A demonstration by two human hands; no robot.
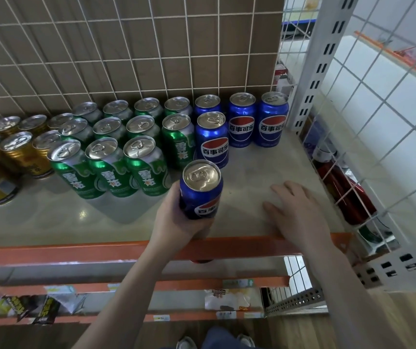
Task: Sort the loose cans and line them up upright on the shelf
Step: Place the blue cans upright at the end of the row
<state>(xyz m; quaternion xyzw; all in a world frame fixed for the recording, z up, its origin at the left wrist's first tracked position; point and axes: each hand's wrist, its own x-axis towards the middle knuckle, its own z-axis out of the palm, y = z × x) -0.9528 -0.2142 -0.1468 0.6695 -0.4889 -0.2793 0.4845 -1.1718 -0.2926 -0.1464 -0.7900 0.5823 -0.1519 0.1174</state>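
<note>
Blue aluminium fills the left hand (176, 217), whose fingers and thumb curl round the lower half of a blue cola can (201, 188), held upright just above the front of the shelf (81, 217), near the middle of its orange front edge (50, 253). The right hand (295, 212) lies flat on the shelf surface beside it, toward the right front corner, fingers straight and slightly spread, holding nothing. Four more blue cans (242, 120) stand upright at the back right corner: three in a row along the wire grid back (131, 46) and one in front of the leftmost. To their left stand the green cans (108, 167), upright in rows running from the back toward the front, the row nearest the blue cans one short. Farther left, at the shelf's left edge, are gold cans (23, 152), also upright and partly cut off by the frame. A white slotted upright post (312, 64) rises at the back right corner.
</note>
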